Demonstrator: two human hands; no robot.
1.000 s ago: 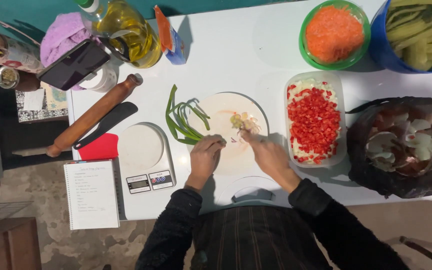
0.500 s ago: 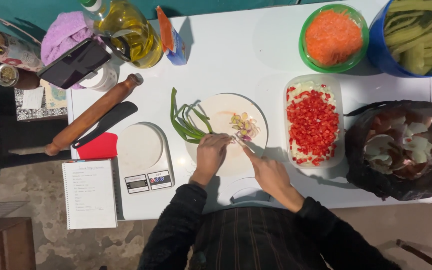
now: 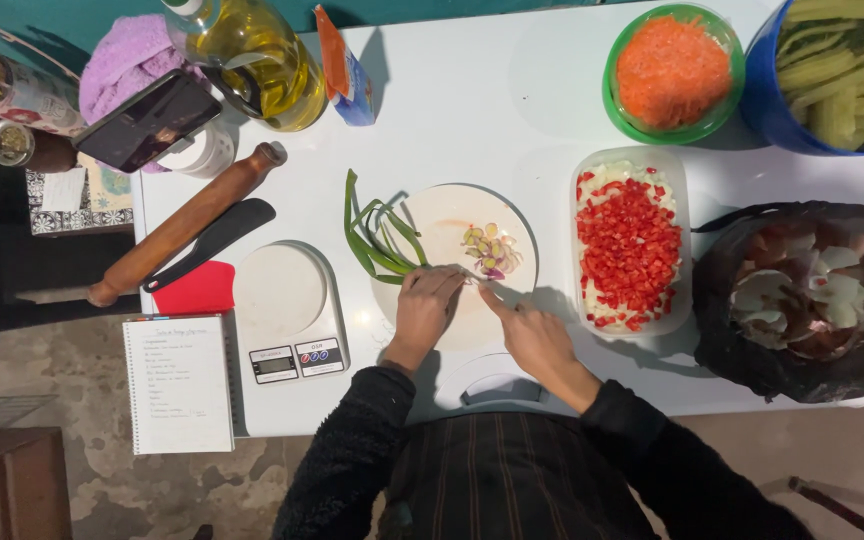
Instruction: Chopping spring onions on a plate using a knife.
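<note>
White bench (image 3: 472, 110) is seen from above. At nine o'clock a spiral notebook (image 3: 178, 383), a wooden rolling pin (image 3: 184, 226), a black-and-red spatula (image 3: 202, 262) and a kitchen scale (image 3: 287, 310) are laid out. At the centre a round cutting board (image 3: 452, 215) is set, with green onion stalks (image 3: 377, 235) draped over its nine o'clock edge and a small heap of sliced pieces (image 3: 490, 250) near its middle. The stalks are pinned by the left hand (image 3: 424, 312), its grip curled together on them. Just beside it, the right hand (image 3: 532, 335) is closed on something thin; what it is cannot be told. At three o'clock a tray of diced red pepper (image 3: 630, 245) and a dark bag of peelings (image 3: 802, 290) are placed
</note>
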